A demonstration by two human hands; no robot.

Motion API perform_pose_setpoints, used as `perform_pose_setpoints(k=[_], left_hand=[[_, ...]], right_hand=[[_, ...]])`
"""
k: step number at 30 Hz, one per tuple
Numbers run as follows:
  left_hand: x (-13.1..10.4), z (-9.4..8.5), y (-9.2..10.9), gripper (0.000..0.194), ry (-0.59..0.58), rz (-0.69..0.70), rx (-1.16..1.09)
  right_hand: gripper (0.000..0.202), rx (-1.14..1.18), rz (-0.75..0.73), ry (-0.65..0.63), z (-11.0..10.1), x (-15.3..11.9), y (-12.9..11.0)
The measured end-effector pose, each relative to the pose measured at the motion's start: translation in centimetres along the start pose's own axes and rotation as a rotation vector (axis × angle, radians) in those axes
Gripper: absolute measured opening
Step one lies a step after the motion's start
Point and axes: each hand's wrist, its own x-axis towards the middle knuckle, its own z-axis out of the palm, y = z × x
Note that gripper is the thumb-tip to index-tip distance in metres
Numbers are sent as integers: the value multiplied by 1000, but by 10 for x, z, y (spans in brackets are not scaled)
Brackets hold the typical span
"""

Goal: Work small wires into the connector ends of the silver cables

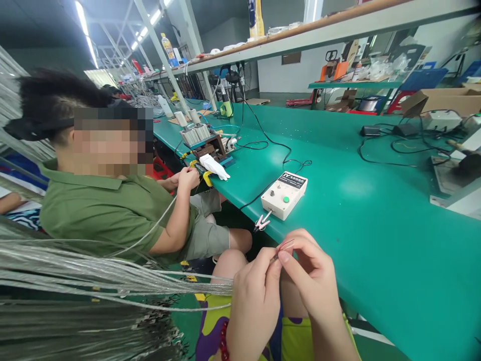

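Over my lap, my left hand (255,296) is closed in a pinch around a cable just behind its end. Thin wires (287,244), one of them reddish, stick out of that end. My right hand (315,273) meets it fingertip to fingertip, with thumb and forefinger pinched on the wires. A bundle of grey braided cables (158,276) comes in from the left and passes behind my left hand. Just beyond my hands, a white box with a green button (284,195) sits on the green table (361,230), a pink-handled clip (262,223) at its front.
To my left sits a co-worker in a green shirt (101,215), hands on a cable. A clamping machine (206,145) with a white glove (214,166) stands at the table edge. Black cords (268,138) cross the table. More cables (93,326) hang at lower left.
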Motion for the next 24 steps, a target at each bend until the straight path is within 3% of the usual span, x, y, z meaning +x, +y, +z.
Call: perform_pose_setpoints(k=[5, 10, 13, 18, 21, 24], left_hand=[[-5, 3, 4, 28, -75, 23, -40], [-11, 10, 8, 30, -89, 90, -16], [-13, 12, 6, 28, -76, 85, -35], [-16, 7, 1, 29, -51, -7, -77], [-16, 3, -1, 31, -28, -38, -105], [-15, 1, -3, 31, 14, -35, -93]], right_hand=[[17, 38, 88, 7, -8, -3, -6], [24, 332, 338, -36, -10, -6, -7], [26, 402, 388, -15, -3, -7, -3], [21, 191, 185, 39, 8, -9, -3], [14, -31, 15, -18, 7, -9, -5], [7, -125, -48, -60, 5, -11, -6]])
